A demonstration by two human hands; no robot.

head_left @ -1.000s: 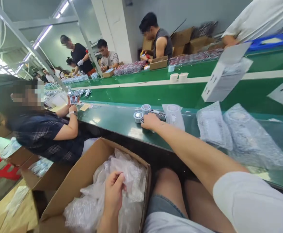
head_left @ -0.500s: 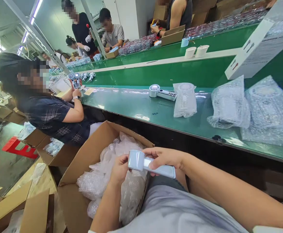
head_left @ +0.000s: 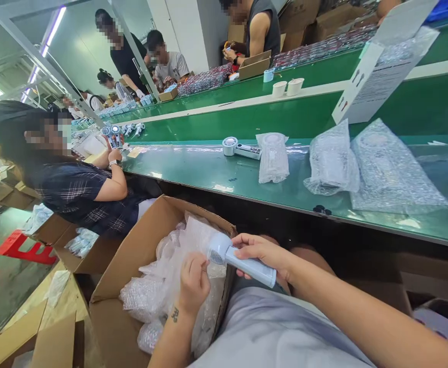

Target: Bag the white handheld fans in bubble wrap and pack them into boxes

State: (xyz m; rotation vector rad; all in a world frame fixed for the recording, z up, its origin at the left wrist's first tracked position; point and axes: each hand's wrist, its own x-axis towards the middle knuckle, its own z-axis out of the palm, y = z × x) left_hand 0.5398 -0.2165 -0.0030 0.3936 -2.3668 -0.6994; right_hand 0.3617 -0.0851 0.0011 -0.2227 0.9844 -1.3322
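My right hand (head_left: 264, 251) grips the handle of a pale blue handheld device (head_left: 243, 260) over my lap, its round head pointing left. My left hand (head_left: 194, 281) is closed on a clear bubble-wrap bag (head_left: 193, 240) at the device's head, above an open cardboard box (head_left: 132, 266) full of such bags. The device's head sits at the bag's mouth; I cannot tell how far inside it is.
On the green bench (head_left: 208, 171) lie another device (head_left: 241, 148), a bagged device (head_left: 272, 158) and two larger bubble-wrap packs (head_left: 377, 171). A white carton (head_left: 377, 76) rides the belt. A seated person (head_left: 70, 189) works at my left; other people stand behind.
My right hand left the bench, brought a device down to my lap, and my left hand lifted a bubble-wrap bag from the box to the device's head.
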